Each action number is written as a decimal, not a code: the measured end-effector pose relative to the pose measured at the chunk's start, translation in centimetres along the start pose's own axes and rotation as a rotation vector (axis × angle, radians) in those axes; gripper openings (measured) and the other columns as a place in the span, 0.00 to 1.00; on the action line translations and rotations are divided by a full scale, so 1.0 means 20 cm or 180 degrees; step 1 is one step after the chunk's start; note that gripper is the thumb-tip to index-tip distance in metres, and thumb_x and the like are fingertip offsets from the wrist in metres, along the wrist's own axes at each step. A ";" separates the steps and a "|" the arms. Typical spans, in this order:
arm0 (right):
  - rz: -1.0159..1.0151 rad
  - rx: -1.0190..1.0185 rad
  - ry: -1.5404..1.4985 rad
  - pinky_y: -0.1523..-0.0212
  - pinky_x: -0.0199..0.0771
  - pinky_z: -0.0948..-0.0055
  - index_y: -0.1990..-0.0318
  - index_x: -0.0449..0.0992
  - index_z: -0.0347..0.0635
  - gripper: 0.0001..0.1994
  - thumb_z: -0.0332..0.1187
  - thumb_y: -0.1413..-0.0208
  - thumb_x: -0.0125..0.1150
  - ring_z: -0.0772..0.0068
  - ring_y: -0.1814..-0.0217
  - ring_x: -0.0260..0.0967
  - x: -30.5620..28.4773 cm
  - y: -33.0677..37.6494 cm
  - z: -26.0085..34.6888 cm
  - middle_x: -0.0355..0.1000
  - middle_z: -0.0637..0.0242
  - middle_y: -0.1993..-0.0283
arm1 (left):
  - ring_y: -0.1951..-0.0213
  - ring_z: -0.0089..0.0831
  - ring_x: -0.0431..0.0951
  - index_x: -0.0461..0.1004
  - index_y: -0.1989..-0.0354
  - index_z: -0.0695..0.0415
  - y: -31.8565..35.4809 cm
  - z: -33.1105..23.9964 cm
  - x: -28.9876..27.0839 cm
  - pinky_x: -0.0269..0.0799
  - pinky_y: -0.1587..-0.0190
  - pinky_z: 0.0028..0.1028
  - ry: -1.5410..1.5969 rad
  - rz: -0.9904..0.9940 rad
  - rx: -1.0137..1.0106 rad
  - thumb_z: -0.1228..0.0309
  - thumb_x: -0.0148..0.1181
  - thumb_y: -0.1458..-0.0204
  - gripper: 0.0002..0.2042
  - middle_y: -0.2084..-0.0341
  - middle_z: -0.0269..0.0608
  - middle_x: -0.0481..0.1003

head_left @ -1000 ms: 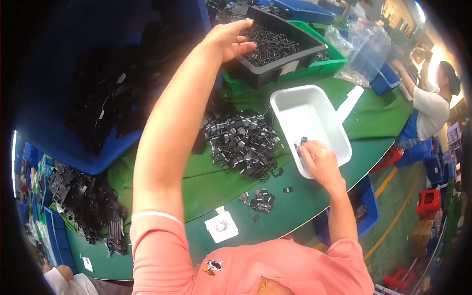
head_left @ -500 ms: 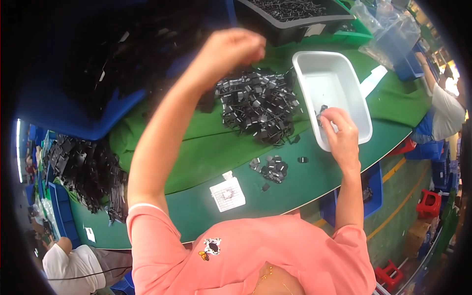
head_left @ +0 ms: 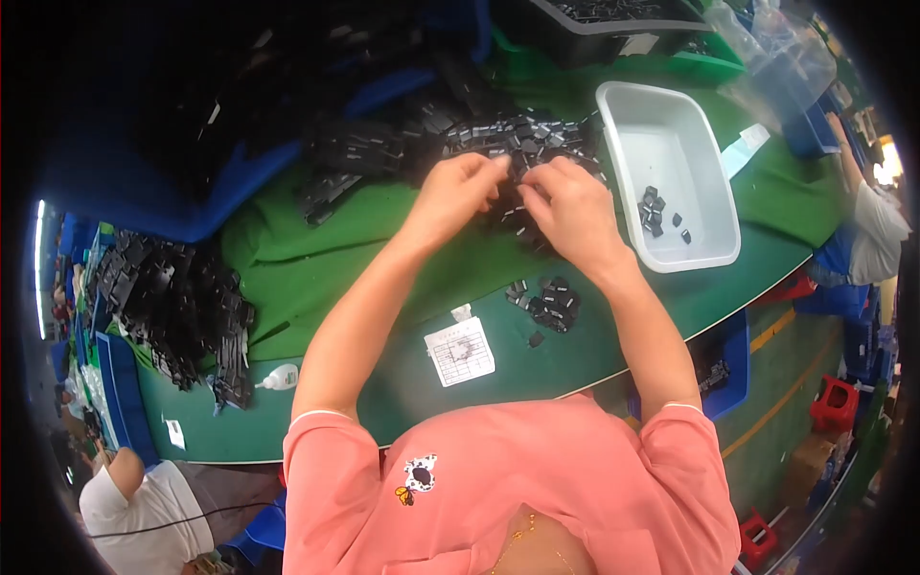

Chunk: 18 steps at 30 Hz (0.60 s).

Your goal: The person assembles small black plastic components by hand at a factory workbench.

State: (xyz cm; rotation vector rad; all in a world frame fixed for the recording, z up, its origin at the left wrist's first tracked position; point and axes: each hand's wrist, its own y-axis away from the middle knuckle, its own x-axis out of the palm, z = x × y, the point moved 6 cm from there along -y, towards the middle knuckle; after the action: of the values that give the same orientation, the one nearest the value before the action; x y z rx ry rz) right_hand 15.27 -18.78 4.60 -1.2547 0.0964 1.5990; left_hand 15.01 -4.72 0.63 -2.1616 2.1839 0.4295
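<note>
My left hand (head_left: pixel 458 199) and my right hand (head_left: pixel 575 213) are close together over a pile of small black plastic parts (head_left: pixel 546 137). The fingers of both are pinched. Whatever they grip is lost against the dark pile, so I cannot make it out. To the right of my right hand is a white plastic tub (head_left: pixel 704 182), with several small black pieces (head_left: pixel 652 211) at its near end. A cluster of similar black pieces (head_left: pixel 554 305) lies on the green table nearer to me, below my right wrist.
A printed paper sheet (head_left: pixel 460 353) lies between my forearms. Long black parts (head_left: pixel 172 297) are heaped at the left, near a small white bottle (head_left: pixel 280 377). A big blue bin (head_left: pixel 220 216) is at the far left, a black crate (head_left: pixel 585 48) at the back. Other people sit left and right.
My right hand has left the white tub and moved left to the pile. My left hand has come down and nearer to it. The view has shifted slightly.
</note>
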 end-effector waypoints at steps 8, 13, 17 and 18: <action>-0.0077 0.0570 -0.0761 0.76 0.67 0.76 0.73 0.73 0.36 0.04 0.27 0.57 0.56 0.71 0.79 0.66 -0.07 0.02 -0.02 0.68 0.63 0.77 | 0.68 0.43 0.71 0.71 0.81 0.62 0.22 0.05 -0.13 0.67 0.68 0.39 -0.2798 -0.0948 0.0321 0.58 0.55 0.56 0.16 0.77 0.46 0.72; -0.0070 0.1439 -0.1722 0.75 0.66 0.81 0.68 0.73 0.36 0.06 0.26 0.55 0.55 0.78 0.78 0.66 -0.04 0.07 -0.08 0.71 0.63 0.76 | 0.67 0.38 0.70 0.69 0.73 0.61 0.19 0.11 -0.11 0.65 0.67 0.34 -0.2614 -0.1163 0.0401 0.60 0.57 0.57 0.14 0.77 0.41 0.70; -0.0033 0.1534 -0.2035 0.75 0.66 0.80 0.68 0.73 0.37 0.06 0.26 0.55 0.56 0.77 0.79 0.64 -0.01 0.09 -0.11 0.70 0.65 0.74 | 0.68 0.36 0.71 0.69 0.69 0.61 0.18 0.13 -0.09 0.65 0.67 0.33 -0.2429 -0.1205 0.0297 0.63 0.57 0.58 0.13 0.77 0.39 0.70; -0.0128 0.1102 -0.1484 0.75 0.66 0.79 0.68 0.73 0.38 0.06 0.26 0.56 0.56 0.75 0.77 0.64 -0.04 0.07 -0.07 0.68 0.66 0.72 | 0.66 0.37 0.71 0.69 0.68 0.61 0.18 0.14 -0.10 0.65 0.66 0.35 -0.2200 -0.1198 0.0197 0.65 0.57 0.58 0.13 0.75 0.41 0.72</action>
State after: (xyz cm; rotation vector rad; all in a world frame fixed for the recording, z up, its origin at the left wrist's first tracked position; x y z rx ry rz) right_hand 15.02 -20.82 3.94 -0.5988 0.0497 1.7131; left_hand 11.11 -2.22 -0.94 -1.9228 1.3784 0.8953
